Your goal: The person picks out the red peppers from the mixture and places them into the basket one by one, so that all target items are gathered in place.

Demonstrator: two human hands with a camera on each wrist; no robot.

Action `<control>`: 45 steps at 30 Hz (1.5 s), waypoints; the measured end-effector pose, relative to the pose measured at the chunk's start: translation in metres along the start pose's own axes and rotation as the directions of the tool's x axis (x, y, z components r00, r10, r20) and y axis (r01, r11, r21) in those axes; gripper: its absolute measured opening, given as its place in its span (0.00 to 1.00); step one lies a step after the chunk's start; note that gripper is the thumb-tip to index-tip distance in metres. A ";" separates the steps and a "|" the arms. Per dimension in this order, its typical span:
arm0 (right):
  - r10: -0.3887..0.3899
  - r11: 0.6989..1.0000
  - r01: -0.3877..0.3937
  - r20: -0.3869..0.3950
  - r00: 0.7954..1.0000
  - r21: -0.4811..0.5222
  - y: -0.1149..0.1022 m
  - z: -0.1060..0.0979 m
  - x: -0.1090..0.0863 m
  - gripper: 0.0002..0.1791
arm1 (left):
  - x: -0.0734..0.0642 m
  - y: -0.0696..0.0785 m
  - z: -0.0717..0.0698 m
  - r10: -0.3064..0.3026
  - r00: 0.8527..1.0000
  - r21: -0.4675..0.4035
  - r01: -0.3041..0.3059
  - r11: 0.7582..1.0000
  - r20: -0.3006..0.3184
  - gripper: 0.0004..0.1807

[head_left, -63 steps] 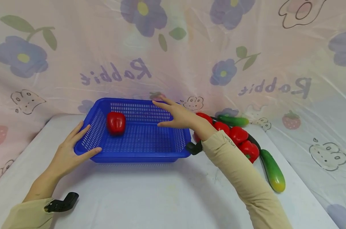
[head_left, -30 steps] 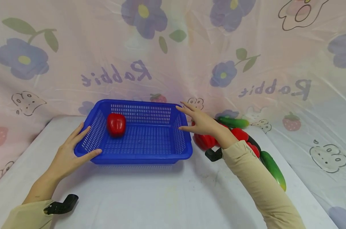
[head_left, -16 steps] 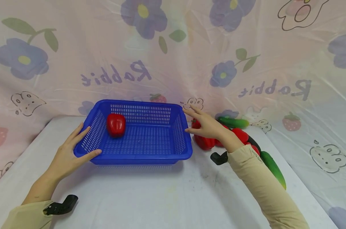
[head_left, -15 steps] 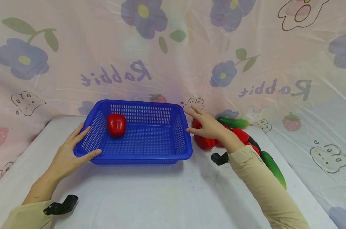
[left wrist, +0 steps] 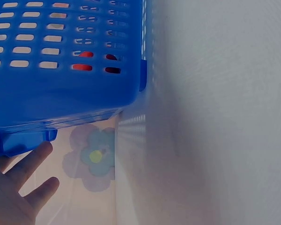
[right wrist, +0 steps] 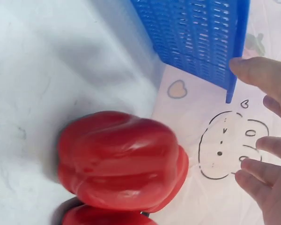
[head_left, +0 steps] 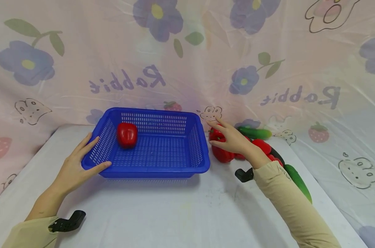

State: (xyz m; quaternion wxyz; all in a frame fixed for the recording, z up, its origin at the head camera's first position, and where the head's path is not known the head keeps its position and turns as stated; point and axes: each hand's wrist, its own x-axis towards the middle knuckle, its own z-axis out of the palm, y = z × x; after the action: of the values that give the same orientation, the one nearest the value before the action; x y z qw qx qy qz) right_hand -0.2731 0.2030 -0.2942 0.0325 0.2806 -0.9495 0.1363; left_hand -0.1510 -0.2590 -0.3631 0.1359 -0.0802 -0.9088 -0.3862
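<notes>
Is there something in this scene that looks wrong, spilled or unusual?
One oddity: the Rabbit lettering on the backdrop runs backwards, as if mirrored. I see no spill, and the blue basket and the red pepper inside it look undamaged.

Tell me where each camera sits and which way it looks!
Head: on the head, facing forward and down at the blue basket; left hand, right hand and sleeves show.
Left wrist: on that wrist, facing the basket's outside; part of the left hand shows.
Right wrist: on that wrist, facing a red pepper; right hand partly shows.
Both wrist views share the basket.
</notes>
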 end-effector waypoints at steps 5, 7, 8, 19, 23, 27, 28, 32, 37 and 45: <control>0.000 1.000 0.000 -0.007 1.000 0.001 0.006 0.004 -0.004 0.39 | 0.000 -0.001 0.001 -0.001 1.000 -0.008 0.001 1.000 0.000 0.48; 0.000 1.000 0.000 -0.005 1.000 0.001 0.008 0.006 -0.005 0.39 | 0.000 -0.001 0.001 -0.002 1.000 -0.010 0.002 1.000 0.000 0.48; -0.001 1.000 0.001 -0.004 1.000 0.000 0.009 0.007 -0.005 0.39 | 0.000 -0.002 0.001 -0.002 1.000 -0.011 0.002 1.000 0.000 0.48; 0.007 1.000 -0.007 0.018 1.000 0.002 0.017 0.016 -0.009 0.38 | 0.002 -0.002 0.001 0.002 1.000 -0.007 -0.002 1.000 -0.003 0.48; 0.030 1.000 -0.031 0.036 0.999 0.006 0.019 0.019 -0.011 0.39 | 0.002 -0.002 0.001 0.002 1.000 -0.008 -0.002 1.000 -0.003 0.47; 0.041 0.999 -0.042 0.051 0.998 0.012 0.022 0.021 -0.014 0.39 | 0.002 -0.002 0.001 -0.001 1.000 -0.010 0.001 1.000 -0.003 0.47; 0.043 0.999 -0.044 0.053 0.998 0.016 0.022 0.022 -0.014 0.39 | 0.001 -0.002 0.001 -0.002 1.000 -0.010 0.002 1.000 -0.003 0.47; 0.048 0.998 -0.050 0.058 0.997 0.030 0.026 0.023 -0.016 0.39 | 0.001 -0.002 0.001 -0.004 1.000 -0.008 0.004 1.000 -0.003 0.47; 0.058 0.997 -0.061 0.082 0.995 0.042 0.030 0.024 -0.018 0.40 | 0.001 -0.001 0.001 -0.006 1.000 -0.011 0.006 1.000 0.000 0.47; 0.066 0.997 -0.071 0.110 0.992 0.043 0.036 0.025 -0.025 0.41 | 0.002 0.000 0.001 -0.007 1.000 -0.013 0.007 1.000 0.002 0.47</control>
State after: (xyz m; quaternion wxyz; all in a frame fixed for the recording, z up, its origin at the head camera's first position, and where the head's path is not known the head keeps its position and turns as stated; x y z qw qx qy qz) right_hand -0.2712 0.2378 -0.3302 -0.0304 0.2556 -0.9555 0.1442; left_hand -0.1529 -0.2588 -0.3632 0.1333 -0.0784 -0.9066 -0.3926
